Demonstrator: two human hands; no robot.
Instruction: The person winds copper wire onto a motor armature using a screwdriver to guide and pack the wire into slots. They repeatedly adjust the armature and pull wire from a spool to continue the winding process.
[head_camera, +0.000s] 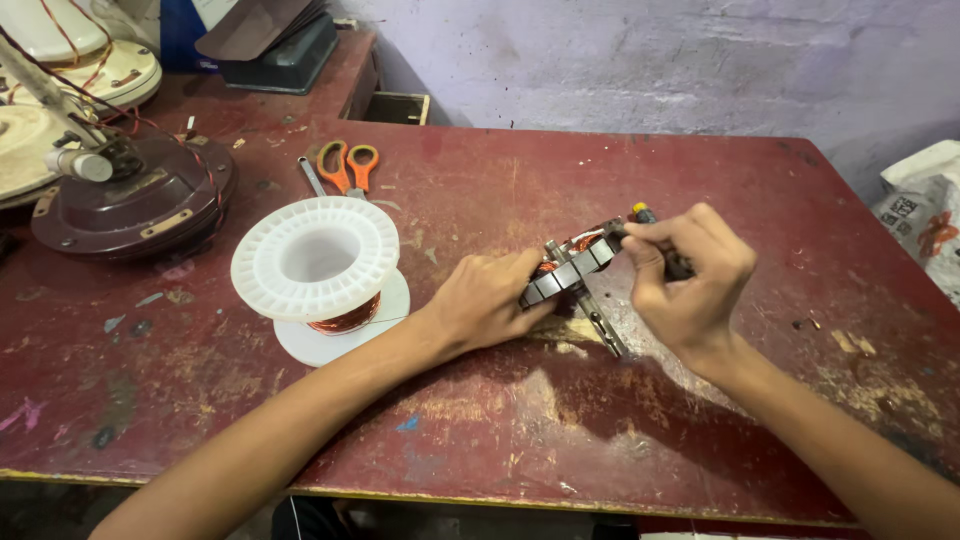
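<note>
Head view: a worn red table (700, 420), both hands meeting just right of its middle.
Left hand (485, 300): clamped on the near edge of the stator (575, 265) — fingers wrapped over its dark stacked-metal side, pressing it to the table.
Right hand (690, 275): curled tight round a dark-handled tool (672, 255) with a yellow tip, fingertips pinching at the stator's far end.
Stator: sits between the two hands, touching both, copper windings showing at the top, a metal shaft (600, 320) poking out toward the near edge of the table.
Spool (320, 275): white plastic, copper wire wound low on it, standing left of the left hand and apart from it; a thin strand seems to run toward the hands, too fine to be sure.
Scissors (345, 165): orange handles, lying behind the spool, well away from the hands.
Fan motor (130, 205): dark round housing with red wires, far left.
Risk, tool: as I judge it, a slip of the tip could nick the copper winding — the right hand works very close to it.
Risk, grip: if the left hand eases, the stator could roll on its shaft and skid.
Risk, wire: a snag could tug the spool over.
</note>
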